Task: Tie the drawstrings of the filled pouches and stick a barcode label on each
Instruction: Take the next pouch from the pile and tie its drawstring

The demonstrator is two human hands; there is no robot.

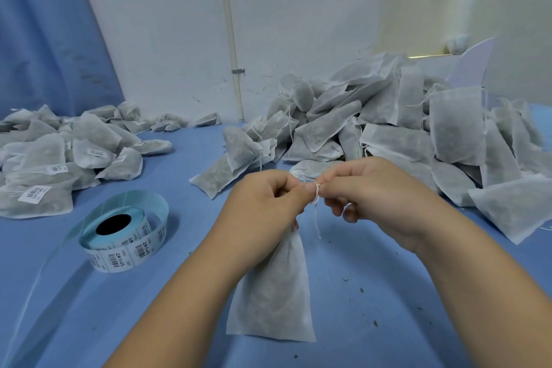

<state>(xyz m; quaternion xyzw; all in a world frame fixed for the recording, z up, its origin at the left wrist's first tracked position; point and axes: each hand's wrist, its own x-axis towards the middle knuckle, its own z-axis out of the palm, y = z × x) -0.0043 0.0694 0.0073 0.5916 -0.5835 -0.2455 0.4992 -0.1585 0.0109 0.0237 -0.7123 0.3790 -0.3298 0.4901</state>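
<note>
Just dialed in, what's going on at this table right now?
A person is tying one filled pouch: the left hand and right hand each pinch its drawstring at the neck. No label shows on it yet. The barcode label roll sits on the blue table to the left. Labelled pouches are piled far left; a heap without visible labels lies on the right.
</note>
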